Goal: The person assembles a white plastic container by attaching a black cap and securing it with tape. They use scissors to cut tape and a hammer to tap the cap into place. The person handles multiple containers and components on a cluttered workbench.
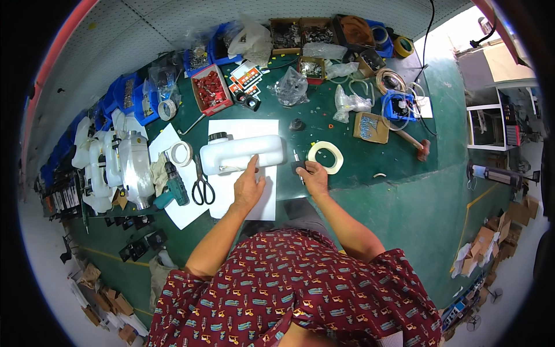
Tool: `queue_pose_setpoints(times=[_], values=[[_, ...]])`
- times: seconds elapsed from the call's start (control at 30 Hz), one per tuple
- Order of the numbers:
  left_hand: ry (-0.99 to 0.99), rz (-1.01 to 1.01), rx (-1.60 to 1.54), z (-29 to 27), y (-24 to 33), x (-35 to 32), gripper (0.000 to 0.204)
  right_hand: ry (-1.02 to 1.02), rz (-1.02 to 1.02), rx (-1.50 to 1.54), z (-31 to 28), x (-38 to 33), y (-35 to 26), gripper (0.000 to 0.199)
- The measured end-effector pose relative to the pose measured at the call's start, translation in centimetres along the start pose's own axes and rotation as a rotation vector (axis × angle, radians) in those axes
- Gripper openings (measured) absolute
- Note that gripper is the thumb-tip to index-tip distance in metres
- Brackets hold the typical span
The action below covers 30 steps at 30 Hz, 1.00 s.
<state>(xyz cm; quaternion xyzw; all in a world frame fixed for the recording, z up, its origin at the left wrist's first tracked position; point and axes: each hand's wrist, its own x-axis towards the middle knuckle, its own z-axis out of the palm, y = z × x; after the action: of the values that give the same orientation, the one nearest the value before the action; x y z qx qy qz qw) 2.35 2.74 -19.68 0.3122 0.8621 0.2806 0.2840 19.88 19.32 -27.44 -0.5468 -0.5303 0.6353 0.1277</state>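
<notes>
A white plastic jug [243,155] with a black screw cap lies on its side on white paper sheets, the cap toward the left. My left hand [250,188] is at its near side, index finger stretched onto the plastic and thumb apart, gripping nothing. Right of the jug, my right hand [316,178] pinches a small black part with a thin metal rod [298,165]; its exact kind is too small to tell. Just beyond those fingers lies a roll of cream tape [313,151]. A small dark round piece [297,124] rests farther back.
Black-handled scissors [203,191], a teal cordless drill [176,186] and a white tape roll [181,154] lie left of the jug. More white containers [136,168] stand farther left. Parts bins line the back, with a red box [211,89]. A hammer [422,150] lies at right.
</notes>
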Motion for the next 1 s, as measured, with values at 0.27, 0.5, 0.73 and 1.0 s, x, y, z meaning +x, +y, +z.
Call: queue_pose_setpoints(times=[0.27, 0.5, 0.73, 1.0], values=[[0.017, 0.041, -0.053, 0.4, -0.6, -0.6, 0.069, 0.014, -0.506, -0.506, 1.1, -2.3, -1.4, 0.047], [0.07, 0.17, -0.076, 1.2, -1.9, -0.4, 0.061, 0.06, -0.618, -0.581, 0.9, -2.7, -1.2, 0.046], [-0.014, 0.127, -0.123, 1.7, -0.8, -1.5, 0.055, 0.008, -0.749, -0.659, -1.5, -2.4, -2.9, 0.045], [-0.064, 0.116, -0.189, -0.2, -1.4, -3.7, 0.024, 0.059, -0.851, -0.559, -2.2, -1.4, -2.6, 0.026]])
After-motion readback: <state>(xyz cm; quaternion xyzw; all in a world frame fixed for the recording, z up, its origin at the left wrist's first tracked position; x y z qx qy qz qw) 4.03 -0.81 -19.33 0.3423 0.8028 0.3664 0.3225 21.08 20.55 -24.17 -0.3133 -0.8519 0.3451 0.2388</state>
